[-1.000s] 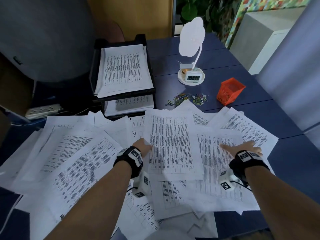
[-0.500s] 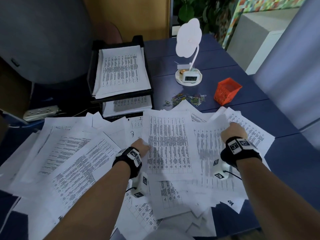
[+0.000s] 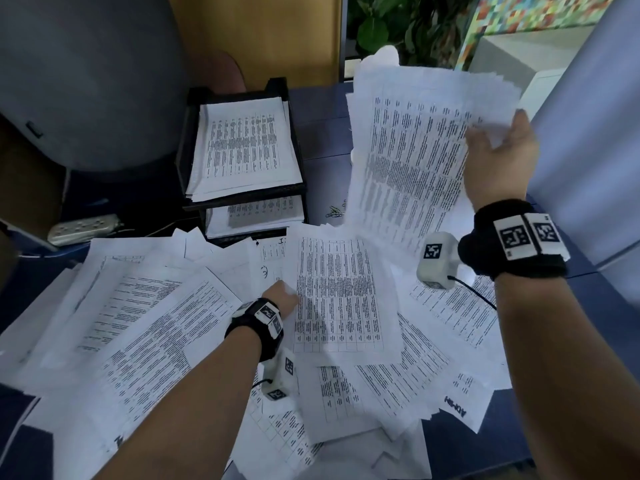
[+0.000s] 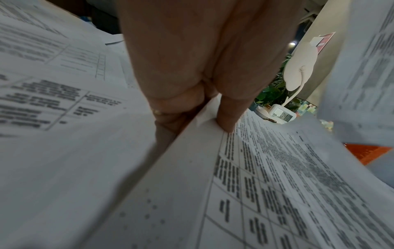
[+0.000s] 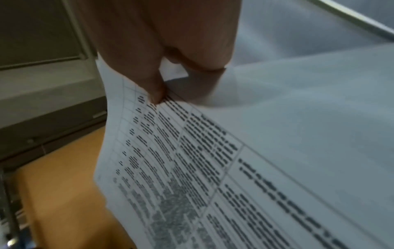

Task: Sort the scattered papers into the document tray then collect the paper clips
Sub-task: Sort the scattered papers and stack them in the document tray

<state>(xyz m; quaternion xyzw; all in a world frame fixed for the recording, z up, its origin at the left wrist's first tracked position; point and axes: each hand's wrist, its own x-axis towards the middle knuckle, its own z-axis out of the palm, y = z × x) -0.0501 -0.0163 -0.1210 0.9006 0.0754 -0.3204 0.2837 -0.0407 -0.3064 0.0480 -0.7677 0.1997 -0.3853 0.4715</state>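
Note:
Printed papers (image 3: 138, 323) lie scattered in overlapping layers over the blue desk. My right hand (image 3: 498, 157) pinches a lifted bunch of sheets (image 3: 408, 161) by its right edge, high above the desk's right side; the right wrist view shows the thumb on top of these sheets (image 5: 192, 168). My left hand (image 3: 282, 296) pinches the left edge of a table-printed sheet (image 3: 339, 299) in the middle of the pile, thumb on top and fingers under it (image 4: 255, 185). The black two-level document tray (image 3: 183, 157) at the back left holds stacked papers. A few paper clips (image 3: 334, 212) peek out beside the lifted sheets.
A white power strip (image 3: 83, 228) lies left of the tray. A white lamp with a small clock (image 4: 283, 114) and an orange basket (image 4: 366, 151) stand behind the papers on the right. A grey chair back (image 3: 86, 81) is at the back left.
My right hand has gripped a bunch of sheets from the right side of the pile and raised it up and back. My left hand stays at the middle sheet's edge.

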